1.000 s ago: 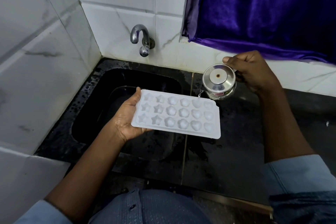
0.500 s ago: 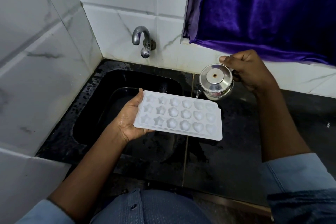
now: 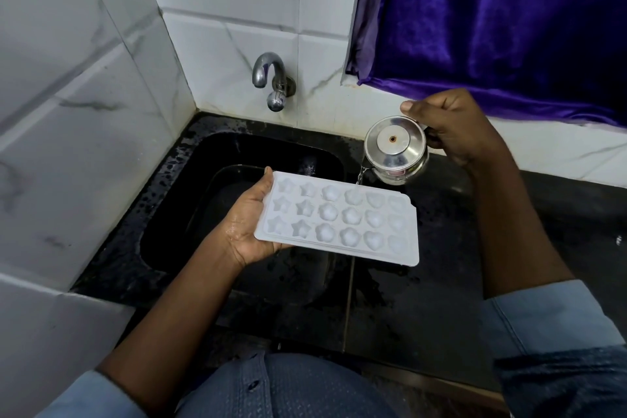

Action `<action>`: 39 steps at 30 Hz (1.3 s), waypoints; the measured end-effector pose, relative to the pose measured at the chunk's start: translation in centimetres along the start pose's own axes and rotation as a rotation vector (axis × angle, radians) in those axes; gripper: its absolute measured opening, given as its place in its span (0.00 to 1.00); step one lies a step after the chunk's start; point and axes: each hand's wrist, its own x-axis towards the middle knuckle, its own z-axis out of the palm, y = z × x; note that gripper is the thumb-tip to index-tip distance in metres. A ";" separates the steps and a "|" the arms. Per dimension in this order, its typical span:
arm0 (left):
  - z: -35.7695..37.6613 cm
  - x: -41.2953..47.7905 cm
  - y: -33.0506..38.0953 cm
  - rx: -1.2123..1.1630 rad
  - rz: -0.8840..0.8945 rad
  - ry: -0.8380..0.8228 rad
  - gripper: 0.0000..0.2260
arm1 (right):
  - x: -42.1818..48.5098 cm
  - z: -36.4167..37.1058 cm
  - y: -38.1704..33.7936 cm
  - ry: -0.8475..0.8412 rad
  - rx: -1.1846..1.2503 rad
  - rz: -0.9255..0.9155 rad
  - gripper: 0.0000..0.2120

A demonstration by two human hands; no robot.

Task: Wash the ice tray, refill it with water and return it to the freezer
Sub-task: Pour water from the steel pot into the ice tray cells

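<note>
Eighteen moulded cells, in three rows of six, are shown in the tray [image 3: 339, 219], which is held roughly level, partly over the sink [image 3: 176, 214] and partly over the counter [image 3: 441, 299]. The tray is gripped at its 9 o'clock end by the left hand [image 3: 246, 227]: the thumb is laid on the rim, and the fingers are hidden beneath. A lidded steel jug [image 3: 395, 149] is tilted at the tray's 1 o'clock, its handle enclosed by the curled fingers of the right hand [image 3: 454, 129]. A thin stream [image 3: 359, 176] is poured into a top-row cell, fourth from the 9 o'clock end.

Refilling is judged to be the step in hand. A clean fill is best obtained if the tray is held flat, the stream is held thin, and the spout is shifted to the next cell before a brim is reached; spill at the 3 o'clock half would land on the counter, not in the sink.

Cells toward 3 o'clock appear glossy, possibly filled; the star cells at 9 o'clock look emptier, though levels cannot be read. The jug's contents are concealed by its lid. No water is seen at the tap [image 3: 271, 81], at the sink's 12 o'clock.
</note>
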 end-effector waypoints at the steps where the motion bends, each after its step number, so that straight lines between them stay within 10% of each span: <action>1: 0.0 0.0 0.0 0.002 0.000 0.002 0.34 | 0.1 0.0 0.0 0.001 0.002 -0.001 0.27; 39: 0.6 -0.9 -0.7 -0.004 -0.013 -0.029 0.34 | 0.0 2.7 -1.6 -0.044 0.022 -0.035 0.28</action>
